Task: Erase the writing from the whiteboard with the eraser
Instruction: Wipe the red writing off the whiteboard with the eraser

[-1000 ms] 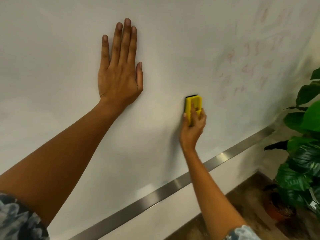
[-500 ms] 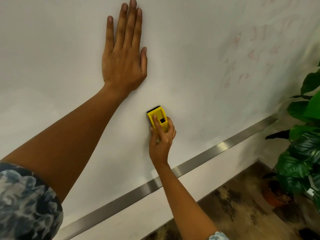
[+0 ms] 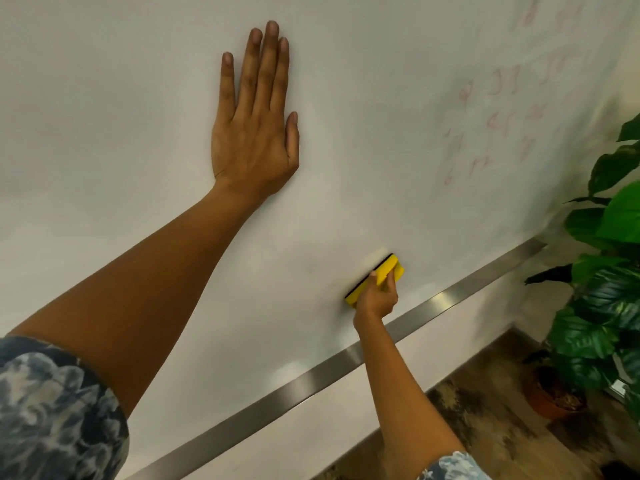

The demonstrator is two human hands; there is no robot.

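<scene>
One eraser [image 3: 375, 278] — inside right hand [image 3: 376, 297].

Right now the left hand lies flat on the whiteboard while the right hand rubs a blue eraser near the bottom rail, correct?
Nearly. The head view shows the eraser is yellow, not blue. The left hand does lie flat on the whiteboard, and the right hand holds the eraser near the bottom rail.

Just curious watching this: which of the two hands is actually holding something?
The right hand, low near the metal ledge, grips the yellow eraser against the whiteboard. The left hand only lies flat, fingers straight.
</scene>
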